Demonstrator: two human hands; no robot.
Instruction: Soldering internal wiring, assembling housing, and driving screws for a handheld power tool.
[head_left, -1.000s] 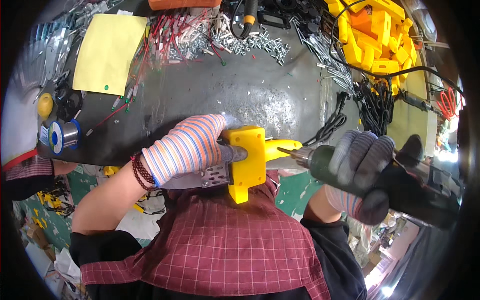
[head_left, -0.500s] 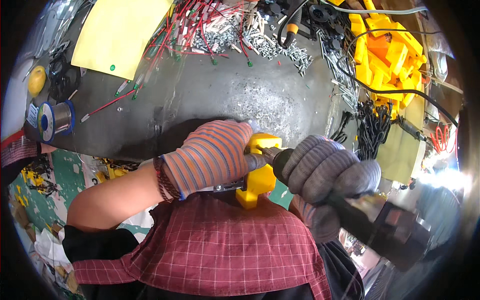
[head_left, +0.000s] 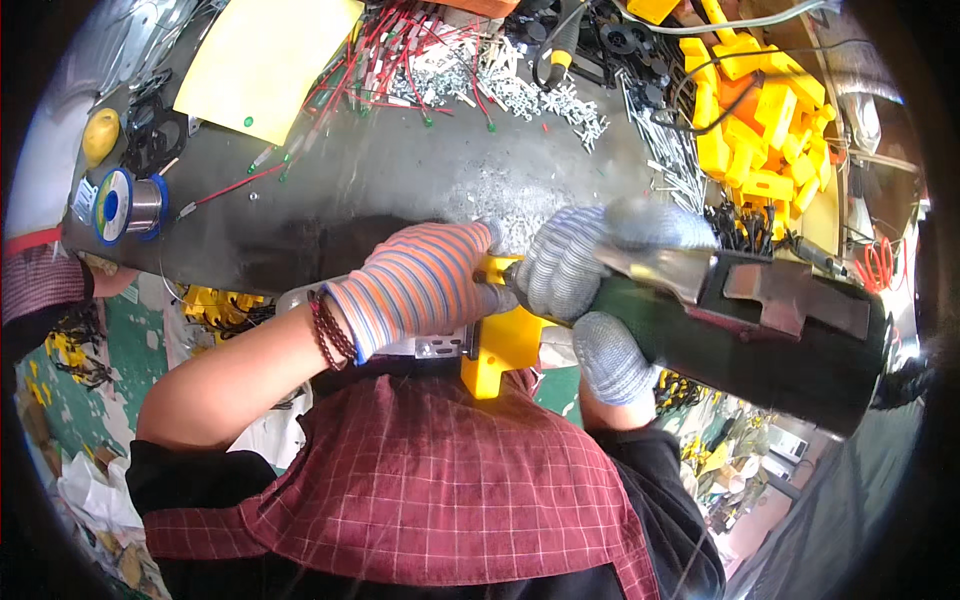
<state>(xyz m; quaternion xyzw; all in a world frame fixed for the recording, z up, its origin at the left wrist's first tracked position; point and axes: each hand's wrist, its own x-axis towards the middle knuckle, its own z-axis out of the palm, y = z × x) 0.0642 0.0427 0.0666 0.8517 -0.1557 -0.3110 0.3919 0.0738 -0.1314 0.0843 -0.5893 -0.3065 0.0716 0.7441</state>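
Left hand [head_left: 425,285]: knit glove, orange, blue and white stripes. Right hand [head_left: 585,270]: grey-and-white speckled knit glove. Moulded plastic part [head_left: 497,345]: yellow. Power screwdriver [head_left: 740,325]: dark green and black body. Checked apron [head_left: 440,480]: red. Paper sheet [head_left: 265,55]: pale yellow. Table [head_left: 400,170]: dark grey.

The right hand [head_left: 590,290] is swinging the power screwdriver [head_left: 740,320] in from the right of the frame, its tip now closing on the yellow part [head_left: 500,350], while the left hand [head_left: 420,285] is covering more of it.
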